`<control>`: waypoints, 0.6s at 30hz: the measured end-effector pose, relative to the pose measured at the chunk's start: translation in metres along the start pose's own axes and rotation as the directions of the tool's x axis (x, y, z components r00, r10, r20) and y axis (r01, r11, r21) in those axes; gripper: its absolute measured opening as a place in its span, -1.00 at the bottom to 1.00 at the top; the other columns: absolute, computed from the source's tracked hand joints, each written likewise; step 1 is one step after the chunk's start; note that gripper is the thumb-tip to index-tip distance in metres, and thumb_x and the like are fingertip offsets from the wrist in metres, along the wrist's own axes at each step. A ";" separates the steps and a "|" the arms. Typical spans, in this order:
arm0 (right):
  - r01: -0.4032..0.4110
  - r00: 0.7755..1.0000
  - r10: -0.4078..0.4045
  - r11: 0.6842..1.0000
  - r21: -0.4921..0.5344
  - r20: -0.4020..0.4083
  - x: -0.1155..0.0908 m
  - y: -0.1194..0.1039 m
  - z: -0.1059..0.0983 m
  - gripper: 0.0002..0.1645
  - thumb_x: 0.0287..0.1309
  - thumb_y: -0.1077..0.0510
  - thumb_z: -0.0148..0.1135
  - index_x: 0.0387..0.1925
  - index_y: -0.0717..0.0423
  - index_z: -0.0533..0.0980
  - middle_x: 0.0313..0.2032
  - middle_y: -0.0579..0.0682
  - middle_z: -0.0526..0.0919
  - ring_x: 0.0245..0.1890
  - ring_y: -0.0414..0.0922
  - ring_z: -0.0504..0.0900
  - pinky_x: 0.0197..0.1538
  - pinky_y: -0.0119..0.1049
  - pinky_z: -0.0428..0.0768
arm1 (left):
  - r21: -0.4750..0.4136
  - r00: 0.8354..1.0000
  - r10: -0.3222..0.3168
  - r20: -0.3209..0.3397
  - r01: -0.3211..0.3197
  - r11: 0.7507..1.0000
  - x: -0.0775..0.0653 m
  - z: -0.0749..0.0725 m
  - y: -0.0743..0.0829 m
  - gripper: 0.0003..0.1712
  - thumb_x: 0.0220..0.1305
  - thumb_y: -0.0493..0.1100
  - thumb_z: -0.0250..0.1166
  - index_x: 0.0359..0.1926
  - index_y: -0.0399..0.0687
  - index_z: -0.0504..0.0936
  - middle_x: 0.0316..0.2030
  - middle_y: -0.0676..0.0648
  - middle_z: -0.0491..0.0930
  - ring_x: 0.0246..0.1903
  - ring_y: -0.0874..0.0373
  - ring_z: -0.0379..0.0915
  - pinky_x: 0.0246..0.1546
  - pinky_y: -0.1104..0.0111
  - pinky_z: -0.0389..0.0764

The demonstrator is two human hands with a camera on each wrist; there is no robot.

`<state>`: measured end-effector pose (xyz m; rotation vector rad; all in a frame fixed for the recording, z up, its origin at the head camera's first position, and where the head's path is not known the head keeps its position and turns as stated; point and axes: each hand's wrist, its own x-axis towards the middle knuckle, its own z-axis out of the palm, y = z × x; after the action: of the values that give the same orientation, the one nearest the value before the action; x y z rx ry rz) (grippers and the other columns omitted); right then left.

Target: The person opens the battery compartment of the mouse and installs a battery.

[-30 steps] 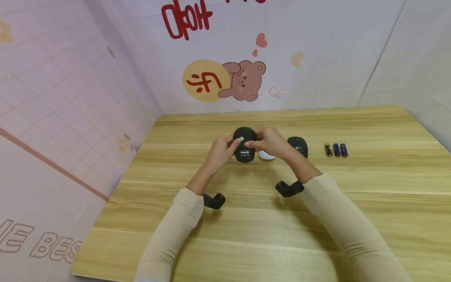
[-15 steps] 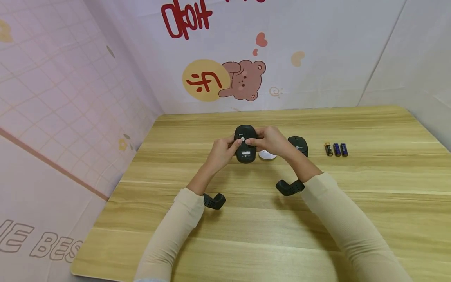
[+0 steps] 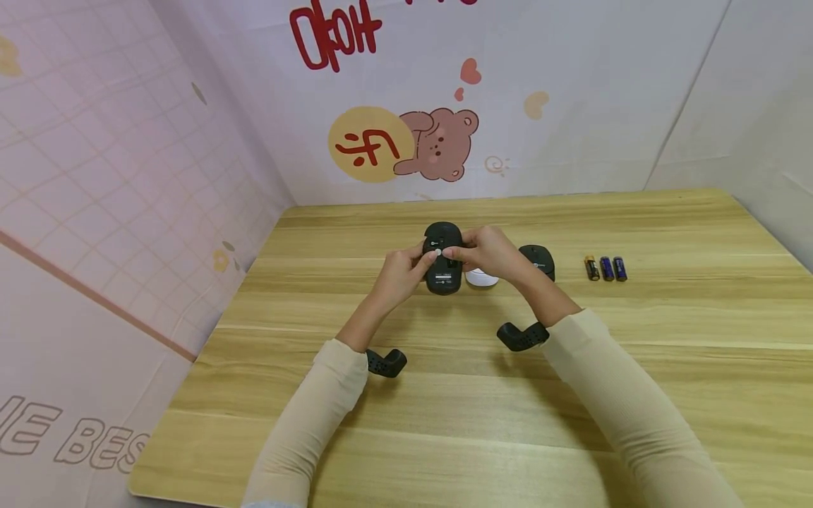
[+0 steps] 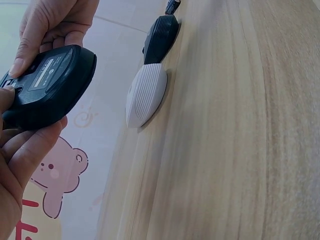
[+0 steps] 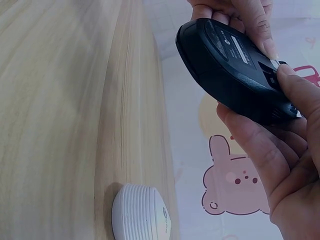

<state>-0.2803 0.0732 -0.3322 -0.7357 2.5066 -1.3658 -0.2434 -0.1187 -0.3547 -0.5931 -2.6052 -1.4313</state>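
Observation:
A black computer mouse (image 3: 443, 281) is held up above the table with its labelled underside towards me. My left hand (image 3: 399, 274) grips its left side, the thumb on the underside by a small white spot. On the right side my right hand (image 3: 494, 254) holds it, thumb pressed beside the left one. Near the thumbs, the right wrist view shows a dark recess in the underside of the mouse (image 5: 220, 65). Its top face is turned away. Behind my right hand a white mouse (image 3: 481, 279) sits on the table, partly hidden.
A second black mouse (image 3: 538, 260) lies right of the white one, partly behind my right wrist. Farther right are an orange-and-black battery (image 3: 592, 268) and two blue batteries (image 3: 607, 269). The wooden table (image 3: 444, 423) meets a printed cloth backdrop (image 3: 571, 155).
The mouse's upper end has edged up slightly under the thumbs. A notch now shows at its upper left edge, and a dark gap beside the right thumb. Both hands have hardly moved.

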 end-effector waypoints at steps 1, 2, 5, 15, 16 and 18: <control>-0.001 1.000 0.001 1.000 0.003 0.000 0.000 0.000 0.000 -0.64 0.21 0.05 0.19 -0.20 0.31 0.60 -0.33 0.17 0.68 -0.43 -0.07 0.69 -0.29 -0.15 0.64 | -0.003 1.000 -0.002 0.000 0.002 1.000 0.000 0.000 0.000 -0.54 0.37 -0.09 0.05 0.15 -0.31 0.46 -0.17 -0.23 0.62 -0.26 0.11 0.61 -0.36 0.46 0.60; -0.003 1.000 0.003 1.000 0.004 -0.003 0.000 -0.001 0.000 -0.64 0.21 0.04 0.19 -0.22 0.31 0.60 -0.33 0.18 0.67 -0.43 -0.06 0.69 -0.29 -0.14 0.63 | -0.003 1.000 -0.002 -0.001 0.002 1.000 0.000 0.000 0.000 -0.54 0.37 -0.09 0.05 0.14 -0.31 0.46 -0.17 -0.23 0.62 -0.26 0.11 0.61 -0.36 0.46 0.60; -0.009 1.000 0.009 1.000 0.003 -0.011 -0.001 -0.002 -0.001 -0.63 0.22 0.04 0.17 -0.27 0.33 0.60 -0.32 0.20 0.66 -0.43 -0.04 0.69 -0.28 -0.09 0.63 | -0.010 1.000 -0.003 -0.002 0.003 1.000 0.000 0.001 0.000 -0.55 0.37 -0.08 0.05 0.13 -0.31 0.47 -0.18 -0.23 0.62 -0.25 0.11 0.61 -0.36 0.47 0.60; -0.025 0.999 0.025 1.000 -0.004 -0.029 -0.002 -0.005 -0.002 -0.59 0.25 0.02 0.14 -0.32 0.36 0.60 -0.30 0.25 0.65 -0.44 -0.02 0.69 -0.31 -0.11 0.63 | -0.046 1.000 0.017 0.003 -0.017 0.999 -0.002 0.002 0.000 -0.57 0.36 -0.10 0.05 0.11 -0.31 0.49 -0.20 -0.22 0.63 -0.26 0.11 0.61 -0.36 0.48 0.60; -0.023 0.999 0.023 1.000 -0.006 -0.031 -0.002 -0.005 -0.002 -0.59 0.25 0.03 0.13 -0.32 0.36 0.60 -0.30 0.25 0.65 -0.45 -0.02 0.69 -0.32 -0.11 0.63 | -0.049 1.000 0.020 0.003 -0.020 0.999 -0.001 0.002 0.000 -0.57 0.37 -0.10 0.05 0.10 -0.32 0.50 -0.21 -0.22 0.63 -0.26 0.11 0.61 -0.36 0.48 0.60; -0.022 0.999 0.022 1.000 -0.014 -0.033 -0.002 -0.005 -0.002 -0.59 0.26 0.03 0.12 -0.31 0.36 0.60 -0.31 0.24 0.65 -0.45 -0.02 0.69 -0.32 -0.12 0.64 | -0.050 1.000 0.023 0.004 -0.023 0.998 -0.001 0.002 -0.001 -0.57 0.37 -0.10 0.05 0.10 -0.32 0.50 -0.21 -0.22 0.63 -0.26 0.11 0.61 -0.36 0.47 0.60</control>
<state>-0.2777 0.0736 -0.3276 -0.6922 2.5450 -1.3646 -0.2424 -0.1175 -0.3570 -0.6311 -2.5637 -1.4941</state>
